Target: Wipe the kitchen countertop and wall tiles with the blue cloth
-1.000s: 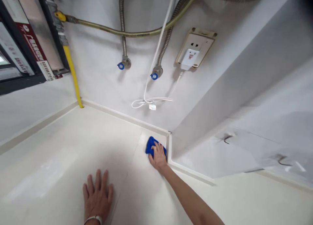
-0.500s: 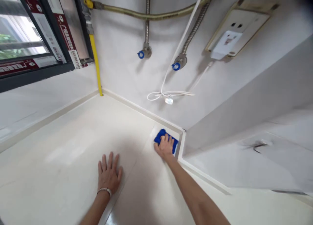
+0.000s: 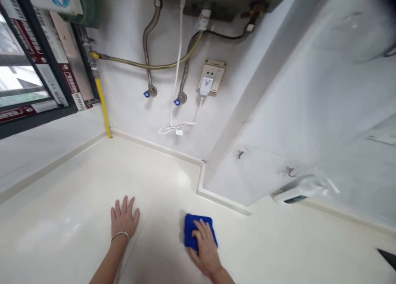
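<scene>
A folded blue cloth (image 3: 189,231) lies on the pale countertop (image 3: 83,181), a short way in front of the wall's jutting corner. My right hand (image 3: 206,249) is on top of it, fingers bent and pressing into the fabric, with the thumb at its near edge. To the left, my left hand (image 3: 124,220), with a bracelet at the wrist, rests flat on the counter with its fingers spread and nothing in it. A thin seam in the countertop runs between the two hands.
A white spray bottle (image 3: 295,193) lies on the counter by the right wall. A raised lip (image 3: 225,201) follows the walls. A yellow pipe (image 3: 103,109) meets the back-left corner. White cable (image 3: 177,126) hangs below a socket (image 3: 215,71). A dark edge (image 3: 386,257) shows far right.
My right hand has drawn the blue cloth from the inner corner back toward me. My left hand stays flat on the counter. The view has tilted up and shifted right, revealing the spray bottle.
</scene>
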`<control>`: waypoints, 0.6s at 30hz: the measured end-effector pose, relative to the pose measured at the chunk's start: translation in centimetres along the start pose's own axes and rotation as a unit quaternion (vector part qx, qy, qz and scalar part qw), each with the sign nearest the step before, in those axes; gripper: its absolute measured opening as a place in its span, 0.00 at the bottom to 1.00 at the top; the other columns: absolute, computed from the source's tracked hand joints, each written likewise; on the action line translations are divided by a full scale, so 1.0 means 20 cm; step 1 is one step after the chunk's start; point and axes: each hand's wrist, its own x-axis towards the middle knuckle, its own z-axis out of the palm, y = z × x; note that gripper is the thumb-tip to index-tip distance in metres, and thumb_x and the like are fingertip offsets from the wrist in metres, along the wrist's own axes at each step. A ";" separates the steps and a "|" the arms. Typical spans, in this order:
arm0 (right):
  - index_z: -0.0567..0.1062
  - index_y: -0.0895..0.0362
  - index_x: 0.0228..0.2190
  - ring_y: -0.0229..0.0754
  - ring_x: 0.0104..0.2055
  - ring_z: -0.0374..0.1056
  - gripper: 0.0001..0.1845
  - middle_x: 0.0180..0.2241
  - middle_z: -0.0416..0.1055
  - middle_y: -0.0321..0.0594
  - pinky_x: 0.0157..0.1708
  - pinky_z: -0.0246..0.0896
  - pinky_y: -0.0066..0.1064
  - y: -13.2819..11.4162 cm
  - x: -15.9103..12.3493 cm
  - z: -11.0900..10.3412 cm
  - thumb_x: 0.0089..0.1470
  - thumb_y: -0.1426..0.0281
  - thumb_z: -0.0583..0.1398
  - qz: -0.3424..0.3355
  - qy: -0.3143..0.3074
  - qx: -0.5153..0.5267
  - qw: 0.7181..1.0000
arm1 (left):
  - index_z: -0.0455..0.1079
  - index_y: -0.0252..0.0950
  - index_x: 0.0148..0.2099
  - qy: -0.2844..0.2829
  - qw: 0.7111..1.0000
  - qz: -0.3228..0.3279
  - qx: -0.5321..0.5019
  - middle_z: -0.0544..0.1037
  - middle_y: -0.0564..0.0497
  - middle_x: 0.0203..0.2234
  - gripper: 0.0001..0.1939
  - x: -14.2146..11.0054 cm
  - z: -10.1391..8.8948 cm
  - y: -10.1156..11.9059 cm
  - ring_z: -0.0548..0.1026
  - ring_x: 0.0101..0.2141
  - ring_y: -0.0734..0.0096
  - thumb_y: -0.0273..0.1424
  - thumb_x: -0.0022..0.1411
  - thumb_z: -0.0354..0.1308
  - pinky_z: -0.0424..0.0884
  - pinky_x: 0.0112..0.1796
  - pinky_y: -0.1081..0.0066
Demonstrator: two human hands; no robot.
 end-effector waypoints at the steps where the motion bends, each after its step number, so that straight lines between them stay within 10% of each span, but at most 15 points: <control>1: 0.71 0.53 0.45 0.58 0.70 0.45 0.17 0.64 0.58 0.46 0.66 0.43 0.61 0.09 -0.08 -0.04 0.52 0.65 0.59 0.024 0.020 -0.021 0.999 | 0.53 0.41 0.70 -0.006 1.000 0.000 0.001 0.51 0.49 0.71 0.31 0.00 0.00 0.00 0.39 0.70 0.45 0.42 0.67 0.40 0.39 0.66 0.47; 7: 0.71 0.53 0.47 0.57 0.64 0.56 0.24 0.61 0.63 0.48 0.62 0.53 0.54 0.62 -0.71 -0.28 0.58 0.51 0.52 0.209 0.091 -0.129 0.965 | 0.49 0.42 0.71 -0.027 0.999 0.002 0.023 0.48 0.49 0.71 0.32 0.03 0.01 0.00 0.38 0.70 0.43 0.44 0.67 0.39 0.37 0.66 0.47; 11: 0.71 0.51 0.49 0.62 0.54 0.67 0.31 0.58 0.65 0.50 0.51 0.61 0.58 0.81 -0.93 -0.38 0.55 0.46 0.47 0.444 0.113 -0.187 0.869 | 0.48 0.41 0.71 -0.015 1.000 0.004 0.025 0.48 0.49 0.71 0.32 0.02 0.02 0.01 0.38 0.69 0.42 0.43 0.67 0.40 0.37 0.66 0.47; 14: 0.70 0.54 0.52 0.64 0.53 0.67 0.32 0.59 0.65 0.54 0.49 0.59 0.58 0.78 -0.76 -0.39 0.56 0.48 0.45 0.503 0.084 -0.222 0.831 | 0.49 0.41 0.71 -0.006 1.000 0.004 0.022 0.49 0.48 0.71 0.32 0.01 0.02 0.02 0.38 0.69 0.41 0.42 0.68 0.40 0.37 0.66 0.46; 18: 0.66 0.61 0.58 0.64 0.57 0.62 0.33 0.63 0.59 0.58 0.53 0.55 0.55 0.45 -0.21 -0.28 0.59 0.54 0.46 0.409 0.032 -0.244 0.879 | 0.51 0.40 0.71 0.009 1.000 0.011 0.011 0.50 0.47 0.71 0.31 0.00 0.02 0.03 0.37 0.69 0.42 0.40 0.67 0.41 0.36 0.66 0.45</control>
